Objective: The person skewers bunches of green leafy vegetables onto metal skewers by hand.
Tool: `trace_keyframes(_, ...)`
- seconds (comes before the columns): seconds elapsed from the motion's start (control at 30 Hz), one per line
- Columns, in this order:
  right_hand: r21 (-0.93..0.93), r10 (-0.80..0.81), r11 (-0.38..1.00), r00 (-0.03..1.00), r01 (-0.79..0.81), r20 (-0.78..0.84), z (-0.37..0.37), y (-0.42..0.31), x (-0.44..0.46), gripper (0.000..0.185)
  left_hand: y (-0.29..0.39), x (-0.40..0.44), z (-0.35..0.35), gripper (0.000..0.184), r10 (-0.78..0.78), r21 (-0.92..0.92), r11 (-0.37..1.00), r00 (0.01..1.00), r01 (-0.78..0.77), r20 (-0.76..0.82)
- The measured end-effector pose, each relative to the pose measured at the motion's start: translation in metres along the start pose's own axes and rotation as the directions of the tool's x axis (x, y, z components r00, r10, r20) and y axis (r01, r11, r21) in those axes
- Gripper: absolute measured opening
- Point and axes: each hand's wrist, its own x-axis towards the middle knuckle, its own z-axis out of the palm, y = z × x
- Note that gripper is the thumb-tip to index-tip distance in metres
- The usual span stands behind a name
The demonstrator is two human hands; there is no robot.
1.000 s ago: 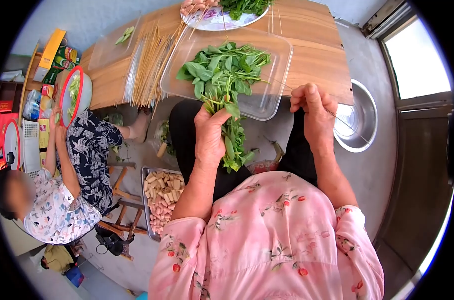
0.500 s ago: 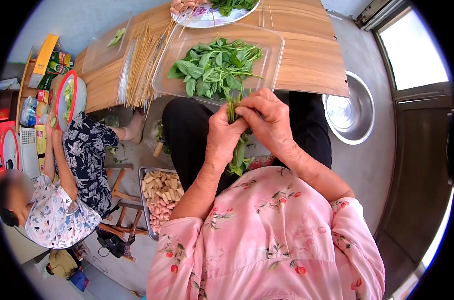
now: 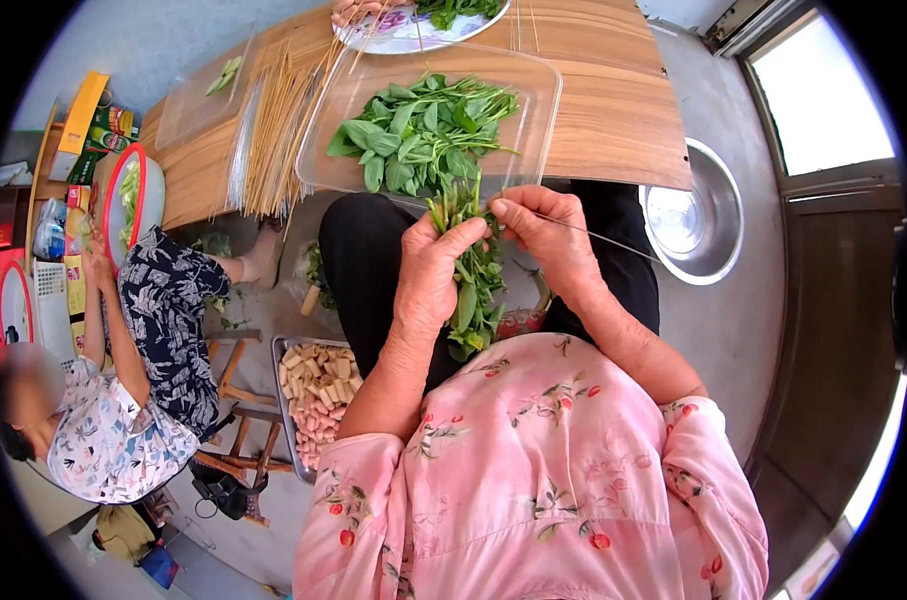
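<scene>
My left hand (image 3: 429,275) is closed round a bunch of leafy greens (image 3: 479,290), its thumb across the stems. The bunch hangs over my lap, stems towards the table and leaves towards me. Just right of it, my right hand (image 3: 554,240) pinches a thin skewer (image 3: 619,243), whose long end points out to the right past my knee. Its other end is near the stems; whether it pierces them I cannot tell. Beyond my hands, more loose greens (image 3: 424,130) lie in a clear plastic tray (image 3: 539,110) at the table's edge.
Many skewers (image 3: 274,130) lie left of the tray on the wooden table (image 3: 614,110). A patterned plate (image 3: 414,40) stands behind. On the floor are a metal basin (image 3: 719,215) and a tray of cut pieces (image 3: 319,385). Another person (image 3: 124,430) sits at left, near a red-rimmed basket (image 3: 142,200).
My right hand has drawn slightly right and down from the stems, and the skewer now shows in its fingers. The left hand has shifted a little left, still holding the greens.
</scene>
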Motion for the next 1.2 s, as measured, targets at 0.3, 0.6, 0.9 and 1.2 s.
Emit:
trace_keyframes(0.3, 0.083, -0.009, 0.997, 0.999, 0.006, 0.04, 0.009, 0.006, 0.007, 0.012, -0.001, 0.001, -0.007, 0.018, 0.041, 0.066, 0.997, 0.997, -0.046, 0.071)
trace_keyframes(0.6, 0.138, -0.007, 0.99, 0.999, 0.011, -0.033, 0.007, -0.004, 0.006, 0.012, 0.004, 0.006, -0.019, 0.018, -0.057, -0.198, 0.978, 0.998, 0.063, 0.035)
trace_keyframes(0.9, 0.055, -0.21, 0.972, 0.947, 0.23, -0.241, -0.015, -0.03, 0.011, 0.015, 0.004, 0.007, -0.035, 0.016, -0.15, -0.316, 0.94, 0.987, 0.126, -0.052)
trace_keyframes(1.2, 0.418, -0.28, 0.841, 0.938, 0.343, -0.206, 0.003, -0.063, 0.049, 0.013, 0.007, 0.003, -0.04, 0.016, -0.091, -0.301, 0.952, 0.992, 0.06, -0.089)
